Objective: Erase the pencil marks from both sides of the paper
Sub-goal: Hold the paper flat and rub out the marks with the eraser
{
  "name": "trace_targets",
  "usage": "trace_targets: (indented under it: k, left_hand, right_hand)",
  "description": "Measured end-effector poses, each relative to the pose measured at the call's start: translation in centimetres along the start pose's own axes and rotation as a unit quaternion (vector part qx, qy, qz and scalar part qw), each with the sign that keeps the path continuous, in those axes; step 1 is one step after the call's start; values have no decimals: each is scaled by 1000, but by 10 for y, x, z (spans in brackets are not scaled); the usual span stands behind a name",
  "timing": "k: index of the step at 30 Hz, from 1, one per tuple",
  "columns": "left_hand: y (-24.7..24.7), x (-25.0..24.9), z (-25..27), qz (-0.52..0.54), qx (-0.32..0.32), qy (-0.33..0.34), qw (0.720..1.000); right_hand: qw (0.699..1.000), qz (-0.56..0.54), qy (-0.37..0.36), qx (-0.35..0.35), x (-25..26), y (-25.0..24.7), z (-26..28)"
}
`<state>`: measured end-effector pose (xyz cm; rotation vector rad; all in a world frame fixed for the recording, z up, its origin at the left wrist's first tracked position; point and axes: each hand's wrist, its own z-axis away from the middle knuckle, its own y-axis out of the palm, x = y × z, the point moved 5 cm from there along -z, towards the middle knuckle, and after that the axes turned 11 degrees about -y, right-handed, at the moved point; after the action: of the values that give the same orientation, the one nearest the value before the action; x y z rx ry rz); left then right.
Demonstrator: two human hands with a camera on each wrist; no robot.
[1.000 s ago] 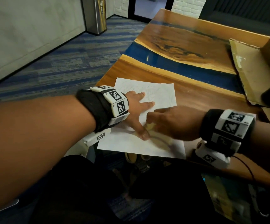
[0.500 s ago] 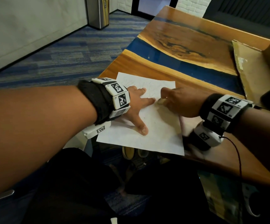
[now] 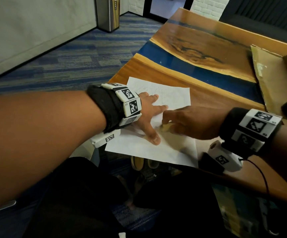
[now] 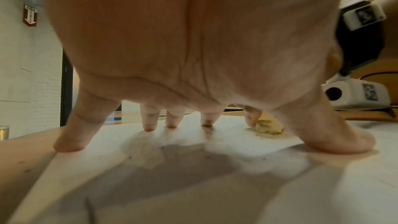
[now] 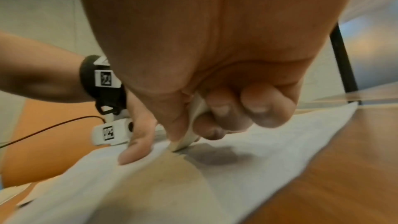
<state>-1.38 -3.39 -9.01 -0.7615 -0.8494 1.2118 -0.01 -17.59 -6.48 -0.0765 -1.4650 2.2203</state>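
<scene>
A white sheet of paper [image 3: 170, 98] with faint pencil lines lies on the near corner of the wooden table [image 3: 208, 54]. My left hand [image 3: 149, 115] lies spread flat on the paper [image 4: 193, 168], its fingertips [image 4: 148, 126] and thumb pressing it down. My right hand [image 3: 182, 122] pinches a pale yellowish eraser [image 3: 166, 127] between thumb and fingers, its tip on the paper just right of the left thumb. The right wrist view shows the eraser [image 5: 187, 140] edge touching the sheet [image 5: 269, 142]. The eraser [image 4: 268, 126] also appears in the left wrist view.
A flattened cardboard sheet [image 3: 269, 78] lies at the table's right side. The paper's near edge overhangs the table edge above yellow shoes [image 3: 137, 163] on the carpet. A metal bin [image 3: 108, 13] stands by the far wall.
My right hand with the eraser moved from the paper's far right part back toward me, now beside the left thumb. The left hand stays spread on the sheet.
</scene>
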Motion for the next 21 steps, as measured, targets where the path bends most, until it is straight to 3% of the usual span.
trace_targets:
  k: [5,8,10,14,16,18,19,21]
  left_hand:
    - [-1,0,1,-7,2,-4,1000]
    - [0,0,0,-6,6,-6,1000]
    - [0,0,0,-6,6,-7,1000]
    - [0,-1,0,-5,4,-8,1000]
    - [1,1,0,-4,9,-8,1000]
    - [2,2,-1,2,14,-6,1000]
    - [2,2,-1,4,14,-4,1000]
    - [2,1,-1,4,8,-2,1000]
  right_hand:
    - [993,51,99,-33,-34,-11,6]
    - [1000,0,17,0,-6,2,8]
    - [1000,-19,9,23,-5,4,10]
    - [984,106,138,-45,-36,-11,15]
    - [991,84,86,-56,-18,-3,12]
    - [999,22,-17,-35,10,11,10]
    - [999,5,-30,-18,15,15,10]
    - [999,7,42,-29,-7,8,10]
